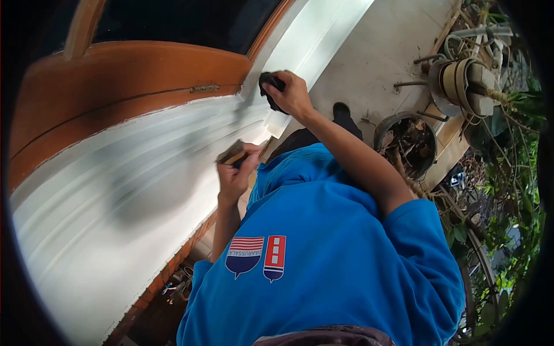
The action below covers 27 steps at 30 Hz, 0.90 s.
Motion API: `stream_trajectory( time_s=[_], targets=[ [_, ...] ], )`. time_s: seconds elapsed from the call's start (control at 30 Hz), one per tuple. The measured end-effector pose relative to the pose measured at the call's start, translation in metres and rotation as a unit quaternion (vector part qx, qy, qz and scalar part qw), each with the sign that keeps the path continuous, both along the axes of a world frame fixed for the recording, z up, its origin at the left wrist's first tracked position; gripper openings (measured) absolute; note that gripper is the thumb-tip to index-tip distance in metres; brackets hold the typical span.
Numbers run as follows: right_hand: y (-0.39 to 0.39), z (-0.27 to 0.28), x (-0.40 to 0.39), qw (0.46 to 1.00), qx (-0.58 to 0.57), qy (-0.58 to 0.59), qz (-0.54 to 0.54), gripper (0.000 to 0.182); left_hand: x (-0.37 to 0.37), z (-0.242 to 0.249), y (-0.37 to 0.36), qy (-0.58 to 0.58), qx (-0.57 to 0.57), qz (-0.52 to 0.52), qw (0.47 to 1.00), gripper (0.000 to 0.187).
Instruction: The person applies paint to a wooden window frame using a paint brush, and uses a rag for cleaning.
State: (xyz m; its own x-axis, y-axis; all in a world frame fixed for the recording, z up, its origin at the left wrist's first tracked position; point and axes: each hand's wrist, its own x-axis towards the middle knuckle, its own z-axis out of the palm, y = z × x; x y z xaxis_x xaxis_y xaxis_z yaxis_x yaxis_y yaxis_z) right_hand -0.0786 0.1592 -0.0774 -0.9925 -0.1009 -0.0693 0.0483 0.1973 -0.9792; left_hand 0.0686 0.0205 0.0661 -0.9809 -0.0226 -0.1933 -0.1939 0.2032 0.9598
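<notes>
My left hand (235, 177) is closed around a small blocky thing (232, 153), brownish grey with a dark edge and a yellowish strip; its exact kind I cannot tell. It is raised in front of the white ridged wall (144, 167). Higher up, my right hand (296, 97) grips a crumpled black cloth (272, 86) by the white post (314, 43) beside the window. The cloth bunches out past the thumb and hangs below the fingers.
Above the wall runs an orange-brown wooden window frame (138, 72) with dark glass. Potted plants stand to the right, among them a round pot (431, 141) with dry leaves and a stand holding a banded pot (456, 81). My shoe (341, 109) rests on the pale floor (369, 63).
</notes>
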Motion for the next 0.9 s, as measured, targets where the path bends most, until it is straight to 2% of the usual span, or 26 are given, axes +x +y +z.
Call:
stream_trajectory(
  time_s=[0.03,0.1,0.17,0.27,0.33,0.37,0.43,0.53,0.63,0.67,0.77,0.8,0.9],
  targets=[
    [-0.01,0.001,-0.004,1.0,0.01,0.004,-0.017,0.03,-0.003,0.011,-0.006,0.028,-0.008,-0.002,1.0,0.016],
    [-0.028,0.003,-0.016,0.996,-0.039,-0.005,-0.078,0.024,-0.011,0.025,-0.028,0.034,0.021,-0.044,0.998,0.022],
    [-0.043,-0.002,-0.023,0.994,-0.043,-0.021,-0.103,0.023,-0.022,0.046,-0.048,-0.044,0.057,-0.086,0.994,0.032],
    [-0.079,-0.019,-0.006,0.993,-0.027,0.026,-0.107,0.015,-0.039,0.065,-0.07,-0.111,0.048,-0.135,0.983,0.046],
    [-0.107,-0.018,0.014,0.993,-0.014,0.041,-0.106,0.011,-0.047,0.074,-0.082,-0.144,0.037,-0.159,0.976,0.047],
    [-0.117,-0.02,0.021,0.983,-0.053,0.068,-0.164,0.017,-0.05,0.076,-0.087,-0.162,0.034,-0.172,0.971,0.048],
    [-0.107,-0.023,0.016,0.987,-0.06,0.069,-0.133,0.019,-0.06,0.071,-0.096,-0.145,0.027,-0.23,0.962,0.051],
    [-0.076,-0.015,0.012,0.998,-0.053,0.002,-0.015,0.021,-0.068,0.076,-0.091,-0.154,0.002,-0.286,0.946,0.053],
    [-0.077,-0.013,0.009,0.992,-0.028,-0.022,-0.123,0.021,-0.072,0.071,-0.093,-0.137,-0.01,-0.329,0.934,0.054],
    [-0.082,-0.013,0.007,0.991,-0.013,0.013,-0.136,0.021,-0.072,0.071,-0.09,-0.127,-0.006,-0.323,0.938,0.055],
    [-0.108,-0.014,0.018,0.991,-0.013,0.038,-0.126,0.018,-0.076,0.07,-0.089,-0.125,0.016,-0.35,0.928,0.056],
    [-0.105,-0.014,0.021,0.995,-0.002,0.045,-0.092,0.019,-0.078,0.07,-0.088,-0.122,0.011,-0.353,0.928,0.057],
    [-0.085,-0.02,0.024,0.995,-0.063,0.072,0.0,0.02,-0.079,0.069,-0.087,-0.117,0.007,-0.367,0.923,0.058]
  ],
)
